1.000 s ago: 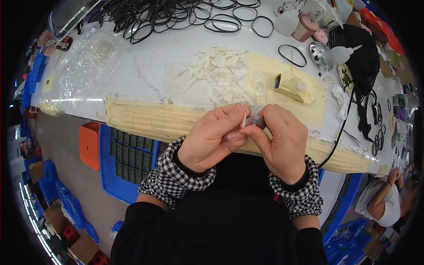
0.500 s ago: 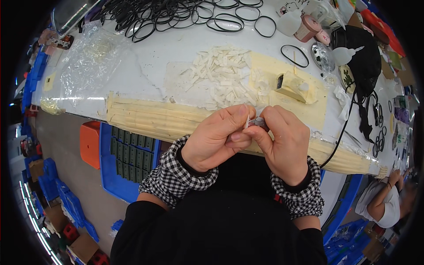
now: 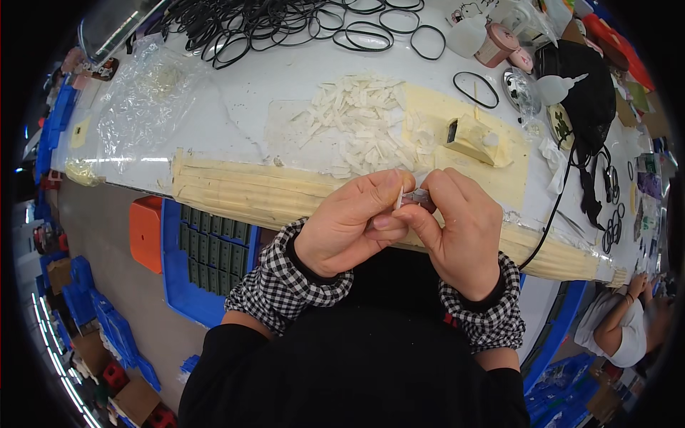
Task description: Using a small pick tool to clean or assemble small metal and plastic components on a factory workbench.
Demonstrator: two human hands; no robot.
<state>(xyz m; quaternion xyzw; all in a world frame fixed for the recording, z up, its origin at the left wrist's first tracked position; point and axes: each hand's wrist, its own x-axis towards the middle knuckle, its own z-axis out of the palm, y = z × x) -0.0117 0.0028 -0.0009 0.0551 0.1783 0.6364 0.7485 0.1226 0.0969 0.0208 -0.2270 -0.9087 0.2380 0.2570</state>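
White strip (image 3: 399, 198), lengthwise nearly upright in view

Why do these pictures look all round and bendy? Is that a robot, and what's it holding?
No robot here! These are a person's two bare hands, coming out of checked sleeves. The camera sits on that person's head and looks down; its very wide lens bends straight edges.

The left hand pinches a thin white strip. The right hand holds a small grey piece right beside it; fingers hide too much to say what it is.

On the white table lie a heap of white strips, a tangle of black loops, crinkly clear plastic and a block wrapped in yellowish tape.
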